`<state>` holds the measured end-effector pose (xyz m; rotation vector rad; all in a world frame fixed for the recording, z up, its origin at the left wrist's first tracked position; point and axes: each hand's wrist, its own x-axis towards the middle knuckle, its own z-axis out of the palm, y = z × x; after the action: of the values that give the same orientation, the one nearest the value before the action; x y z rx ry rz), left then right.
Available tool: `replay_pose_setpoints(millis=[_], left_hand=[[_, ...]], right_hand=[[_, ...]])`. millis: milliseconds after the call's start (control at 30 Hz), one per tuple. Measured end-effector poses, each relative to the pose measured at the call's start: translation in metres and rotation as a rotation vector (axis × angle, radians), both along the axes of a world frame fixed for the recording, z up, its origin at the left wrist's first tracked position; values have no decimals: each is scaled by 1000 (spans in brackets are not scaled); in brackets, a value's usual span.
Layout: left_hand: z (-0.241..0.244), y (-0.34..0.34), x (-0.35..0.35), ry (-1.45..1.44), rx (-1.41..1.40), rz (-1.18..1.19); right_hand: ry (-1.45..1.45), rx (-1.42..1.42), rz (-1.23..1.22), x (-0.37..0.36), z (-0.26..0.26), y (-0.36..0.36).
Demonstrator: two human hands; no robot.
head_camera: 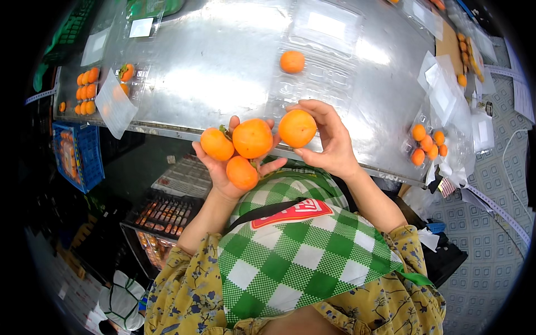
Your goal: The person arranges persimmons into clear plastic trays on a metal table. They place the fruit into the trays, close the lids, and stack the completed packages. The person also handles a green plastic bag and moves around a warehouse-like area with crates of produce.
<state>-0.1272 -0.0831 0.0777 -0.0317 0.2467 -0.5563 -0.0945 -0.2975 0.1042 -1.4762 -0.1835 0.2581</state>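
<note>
Three orange persimmons rest in my left hand, palm up with the fingers spread beneath them at the table's near edge. One of these has green calyx leaves showing. Just to the right, my right hand holds another persimmon between thumb and fingers, its smooth side facing up. Beyond both hands, a clear plastic clamshell tray lies opened on the metal table. A single persimmon sits in its far left part, and the lid bears a white label.
The metal table holds a filled persimmon pack at left and loose small persimmons at right. Plastic film and paper lie nearby. A blue crate and a black crate with packed fruit stand below.
</note>
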Motion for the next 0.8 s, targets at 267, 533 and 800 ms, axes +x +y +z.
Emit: replay_pose_setpoints(millis=[267, 533, 800], left_hand=[[10, -6, 0, -14, -55, 0], [6, -1, -3, -23, -48, -36], [0, 6, -4, -37, 118, -86]], right_hand=[[455, 501, -97, -8, -4, -5], [555, 598, -53, -9, -12, -12], [579, 616, -75, -19, -13, -23]])
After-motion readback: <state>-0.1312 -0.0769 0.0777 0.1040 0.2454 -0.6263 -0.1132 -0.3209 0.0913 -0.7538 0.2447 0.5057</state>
